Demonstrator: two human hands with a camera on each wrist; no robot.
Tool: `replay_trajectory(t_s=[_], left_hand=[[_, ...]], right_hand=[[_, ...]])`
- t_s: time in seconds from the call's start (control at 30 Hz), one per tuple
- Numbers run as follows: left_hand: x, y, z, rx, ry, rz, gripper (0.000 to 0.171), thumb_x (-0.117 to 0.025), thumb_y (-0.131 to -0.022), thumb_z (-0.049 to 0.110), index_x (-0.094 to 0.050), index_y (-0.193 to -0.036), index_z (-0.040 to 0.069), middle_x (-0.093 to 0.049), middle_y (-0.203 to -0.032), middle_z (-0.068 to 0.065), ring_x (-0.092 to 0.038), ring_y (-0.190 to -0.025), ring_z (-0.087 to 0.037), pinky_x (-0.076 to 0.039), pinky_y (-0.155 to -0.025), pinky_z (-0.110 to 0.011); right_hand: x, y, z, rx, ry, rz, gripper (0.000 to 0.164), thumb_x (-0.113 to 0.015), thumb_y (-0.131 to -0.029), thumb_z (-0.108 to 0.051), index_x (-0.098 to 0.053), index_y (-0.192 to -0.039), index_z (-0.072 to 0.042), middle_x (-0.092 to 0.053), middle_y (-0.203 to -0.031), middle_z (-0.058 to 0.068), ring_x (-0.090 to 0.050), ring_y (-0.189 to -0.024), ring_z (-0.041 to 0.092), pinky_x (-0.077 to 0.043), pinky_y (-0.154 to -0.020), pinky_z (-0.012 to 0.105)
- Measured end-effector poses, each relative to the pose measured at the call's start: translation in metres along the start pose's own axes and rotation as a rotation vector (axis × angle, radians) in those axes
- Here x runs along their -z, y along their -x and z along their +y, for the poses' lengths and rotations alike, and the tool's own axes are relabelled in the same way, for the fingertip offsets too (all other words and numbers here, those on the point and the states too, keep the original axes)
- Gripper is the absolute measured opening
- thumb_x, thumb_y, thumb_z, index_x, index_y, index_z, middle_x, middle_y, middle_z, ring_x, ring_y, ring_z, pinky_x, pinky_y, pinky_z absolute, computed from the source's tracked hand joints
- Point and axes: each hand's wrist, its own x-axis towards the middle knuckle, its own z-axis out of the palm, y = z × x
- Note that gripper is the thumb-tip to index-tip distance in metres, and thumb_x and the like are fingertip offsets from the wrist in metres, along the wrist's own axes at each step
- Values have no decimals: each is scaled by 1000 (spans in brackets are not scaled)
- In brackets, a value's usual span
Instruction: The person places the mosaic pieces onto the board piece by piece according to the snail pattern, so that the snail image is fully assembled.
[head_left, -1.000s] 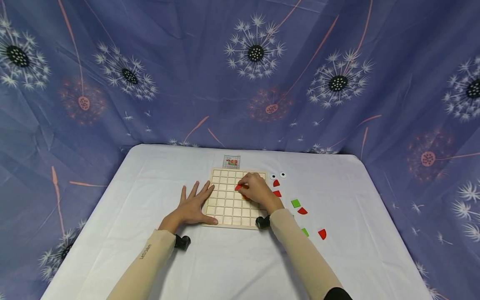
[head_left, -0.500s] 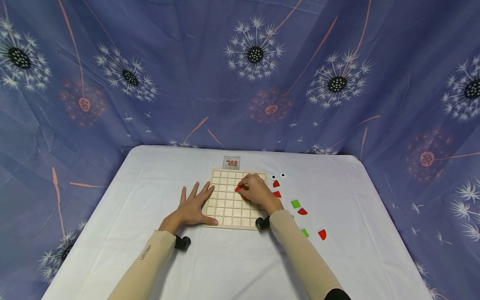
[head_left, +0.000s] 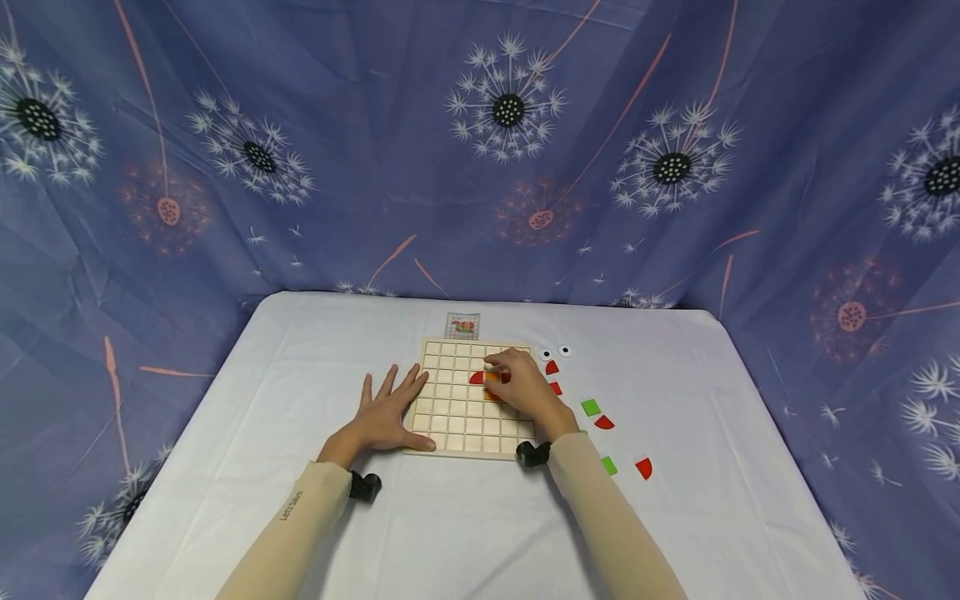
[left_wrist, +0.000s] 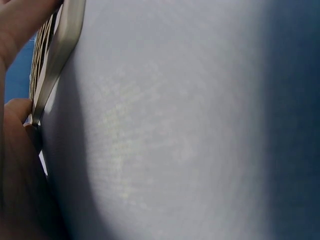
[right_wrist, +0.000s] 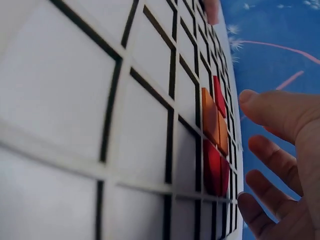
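A pale wooden grid board (head_left: 448, 417) lies on the white cloth. My left hand (head_left: 384, 418) rests at its left side with the fingers spread, thumb along the near left corner. Over the board's right half hovers my right hand (head_left: 522, 390), fingers loosely bent and holding nothing. Just left of its fingertips a red quarter-round piece (head_left: 477, 378) sits in a cell. The right wrist view shows orange pieces (right_wrist: 210, 117) beside that red piece (right_wrist: 219, 95), with more red pieces (right_wrist: 212, 170) adjoining them. My right hand partly hides this cluster in the head view.
Behind the board lies a small picture card (head_left: 462, 326). Right of it are eye discs (head_left: 565, 351), loose red pieces (head_left: 604, 422) and green squares (head_left: 591, 407). A dandelion-patterned curtain (head_left: 375, 167) hangs behind the table.
My right hand has let go of the red quarter-round piece and drawn back slightly to the right, leaving it in its cell. My left hand has stayed in place.
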Motion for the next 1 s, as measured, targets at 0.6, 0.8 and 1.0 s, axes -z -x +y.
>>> replay_trajectory(t_s=[0.6,0.8,1.0], left_hand=[[2,2,3,-15,15,9,127,-84,-68,69,-22,-166,17,-10,-175,-7,1,-159,-46,14,-118,-74],[4,3,4,-13,21,5,127,-85,-68,68,-22,-166,16,-10,-175,-8,1,-159,-46,13,-118,-74],[2,2,2,-13,11,4,128,-84,-68,70,-22,-166,17,-10,-175,-7,2,-159,-46,13,-118,-74]], right_hand=[[44,40,30,-109,66,81,49,-80,-90,-21,-66,-136,-7,-63,-136,17,-52,-132,41,-43,-113,57],[60,50,46,-83,90,80,40,-76,-89,-12,-70,-128,-3,-67,-130,16,-55,-127,41,-41,-113,58],[67,55,59,-112,127,19,39,-73,-88,-6,-71,-127,-4,-67,-131,16,-56,-127,41,-41,-114,59]])
